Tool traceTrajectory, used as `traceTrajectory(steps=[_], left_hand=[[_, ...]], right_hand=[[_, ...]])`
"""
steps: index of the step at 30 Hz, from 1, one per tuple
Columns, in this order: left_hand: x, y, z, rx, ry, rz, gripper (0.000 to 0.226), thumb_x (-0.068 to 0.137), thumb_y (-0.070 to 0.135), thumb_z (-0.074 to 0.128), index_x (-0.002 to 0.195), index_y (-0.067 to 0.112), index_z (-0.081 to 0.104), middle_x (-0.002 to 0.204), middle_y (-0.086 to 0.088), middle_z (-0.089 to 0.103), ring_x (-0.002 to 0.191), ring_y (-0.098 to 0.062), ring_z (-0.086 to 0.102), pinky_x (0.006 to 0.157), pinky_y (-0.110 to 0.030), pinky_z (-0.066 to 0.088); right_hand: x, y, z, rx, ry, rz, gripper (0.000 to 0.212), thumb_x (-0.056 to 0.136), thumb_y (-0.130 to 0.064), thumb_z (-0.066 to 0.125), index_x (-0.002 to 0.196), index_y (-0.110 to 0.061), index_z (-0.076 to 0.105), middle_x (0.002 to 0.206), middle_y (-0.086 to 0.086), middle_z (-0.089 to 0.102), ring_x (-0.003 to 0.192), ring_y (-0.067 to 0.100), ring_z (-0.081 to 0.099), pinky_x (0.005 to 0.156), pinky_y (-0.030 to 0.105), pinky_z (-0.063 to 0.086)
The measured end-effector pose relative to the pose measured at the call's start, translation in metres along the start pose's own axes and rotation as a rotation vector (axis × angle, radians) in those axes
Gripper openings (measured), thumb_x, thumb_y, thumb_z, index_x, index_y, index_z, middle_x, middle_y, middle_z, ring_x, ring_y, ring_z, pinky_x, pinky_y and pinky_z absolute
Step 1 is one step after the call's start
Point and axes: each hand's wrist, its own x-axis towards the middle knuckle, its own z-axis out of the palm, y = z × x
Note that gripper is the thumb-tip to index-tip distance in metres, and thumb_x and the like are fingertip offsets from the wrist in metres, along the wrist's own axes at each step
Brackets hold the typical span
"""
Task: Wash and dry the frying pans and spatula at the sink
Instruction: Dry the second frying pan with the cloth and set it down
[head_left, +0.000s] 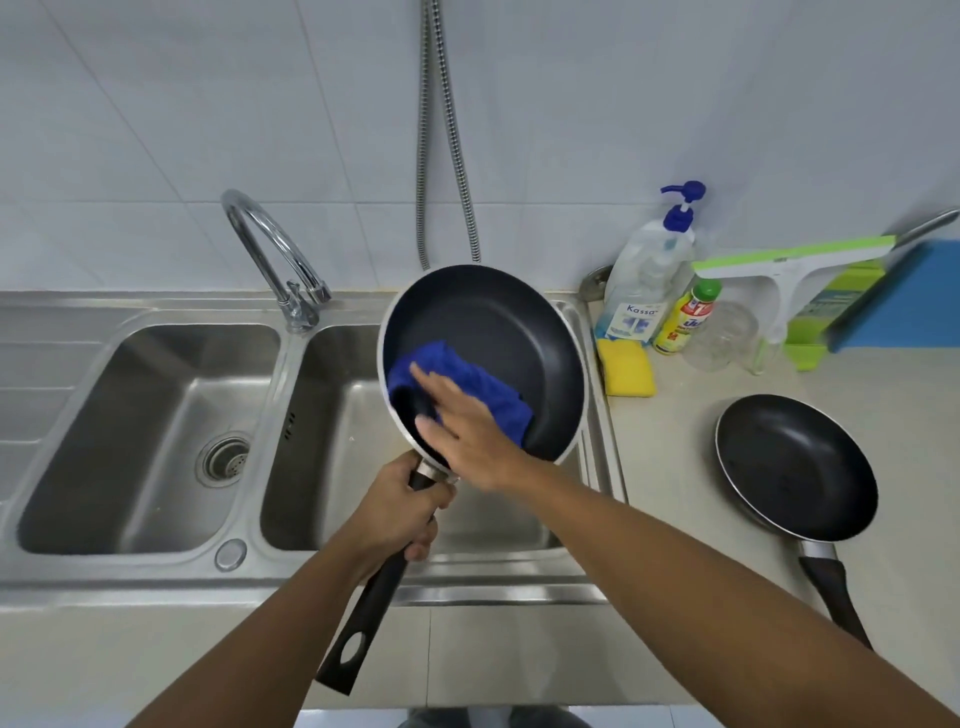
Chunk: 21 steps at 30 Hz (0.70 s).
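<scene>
Frying pan (498, 322): tilted over right basin (322, 441), rim at its right edge
Left hand (400, 504): gripping handle (363, 613)
Right hand (462, 421): flat on blue cloth (488, 387)
Second pan (795, 467): on bench (670, 467), well apart

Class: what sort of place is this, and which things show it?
Probably a home kitchen: a stainless double sink with a curved tap, a pump bottle of dish soap, and a frying pan on the counter.

Even, cool, bright light fills the frame, with soft highlights on the tap (275, 254) and the sink (156, 312). Shadows are faint. Wide-angle distortion bends the worktop (727, 597) edges; the right hand (462, 426) is slightly motion-blurred.
</scene>
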Motion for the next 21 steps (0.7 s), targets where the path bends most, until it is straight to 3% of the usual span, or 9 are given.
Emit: traceTrajectory(steps=[3, 6, 9, 12, 15, 17, 19, 21], left_hand=[[0.003, -0.002, -0.012, -0.058, 0.008, -0.019, 0.012, 0.096, 0.0, 0.062, 0.1, 0.005, 0.051, 0.077, -0.013, 0.047, 0.037, -0.016, 0.034, 0.037, -0.022, 0.032], [0.001, 0.002, -0.024, -0.075, -0.043, -0.049, 0.014, 0.096, -0.003, 0.062, 0.101, 0.004, 0.051, 0.076, -0.013, 0.047, 0.038, -0.017, 0.032, 0.038, -0.022, 0.03], [-0.006, 0.009, -0.031, -0.017, -0.102, -0.087, 0.018, 0.096, -0.003, 0.061, 0.111, 0.002, 0.051, 0.067, -0.011, 0.044, 0.04, -0.017, 0.033, 0.039, -0.023, 0.03], [-0.011, 0.018, -0.035, 0.064, -0.186, -0.119, 0.026, 0.096, -0.003, 0.061, 0.118, 0.008, 0.053, 0.064, -0.007, 0.044, 0.042, -0.015, 0.035, 0.04, -0.025, 0.033], [-0.013, 0.024, -0.036, 0.173, -0.233, -0.135, 0.035, 0.097, 0.001, 0.062, 0.126, 0.019, 0.052, 0.07, -0.007, 0.051, 0.044, -0.012, 0.038, 0.04, -0.026, 0.036], [-0.012, 0.024, -0.034, 0.211, -0.221, -0.128, 0.038, 0.098, 0.004, 0.062, 0.129, 0.023, 0.049, 0.079, -0.011, 0.053, 0.044, -0.012, 0.039, 0.041, -0.027, 0.037], [-0.008, 0.023, -0.031, 0.223, -0.198, -0.114, 0.043, 0.098, 0.005, 0.061, 0.132, 0.027, 0.048, 0.083, -0.013, 0.052, 0.044, -0.012, 0.04, 0.04, -0.027, 0.037], [-0.004, 0.026, -0.028, 0.234, -0.172, -0.093, 0.042, 0.097, 0.003, 0.059, 0.129, 0.028, 0.049, 0.085, -0.014, 0.051, 0.043, -0.013, 0.039, 0.04, -0.027, 0.036]], right_hand=[[-0.03, 0.04, -0.017, -0.187, -0.137, -0.196, 0.045, 0.1, -0.026, 0.057, 0.145, -0.026, 0.054, 0.165, -0.014, 0.025, 0.152, 0.011, 0.023, 0.12, 0.053, 0.028], [-0.046, 0.081, -0.05, -0.479, -0.179, -0.243, 0.051, 0.094, -0.019, 0.06, 0.143, -0.03, 0.055, 0.163, -0.006, 0.03, 0.149, 0.015, 0.029, 0.116, 0.048, 0.034], [-0.038, 0.106, -0.087, -0.853, -0.14, -0.242, 0.063, 0.08, -0.025, 0.067, 0.141, -0.031, 0.052, 0.156, 0.007, 0.039, 0.142, 0.027, 0.04, 0.111, 0.052, 0.036], [-0.009, 0.099, -0.114, -1.093, -0.103, -0.183, 0.064, 0.072, -0.019, 0.074, 0.13, -0.03, 0.05, 0.146, 0.012, 0.047, 0.127, 0.034, 0.051, 0.096, 0.051, 0.045], [0.031, 0.069, -0.127, -1.14, -0.002, -0.16, 0.061, 0.064, -0.001, 0.076, 0.115, -0.023, 0.051, 0.132, 0.014, 0.045, 0.102, 0.038, 0.051, 0.075, 0.049, 0.049], [0.053, 0.049, -0.127, -1.098, 0.098, -0.208, 0.053, 0.066, 0.004, 0.074, 0.111, -0.017, 0.055, 0.127, 0.014, 0.044, 0.098, 0.038, 0.05, 0.072, 0.048, 0.048], [0.062, 0.024, -0.115, -0.903, 0.189, -0.24, 0.036, 0.08, -0.002, 0.068, 0.112, -0.014, 0.059, 0.127, 0.011, 0.049, 0.107, 0.032, 0.048, 0.086, 0.047, 0.045], [0.061, -0.001, -0.095, -0.623, 0.213, -0.257, 0.019, 0.096, -0.017, 0.061, 0.115, -0.014, 0.06, 0.121, -0.002, 0.051, 0.108, 0.009, 0.04, 0.1, 0.03, 0.035]])
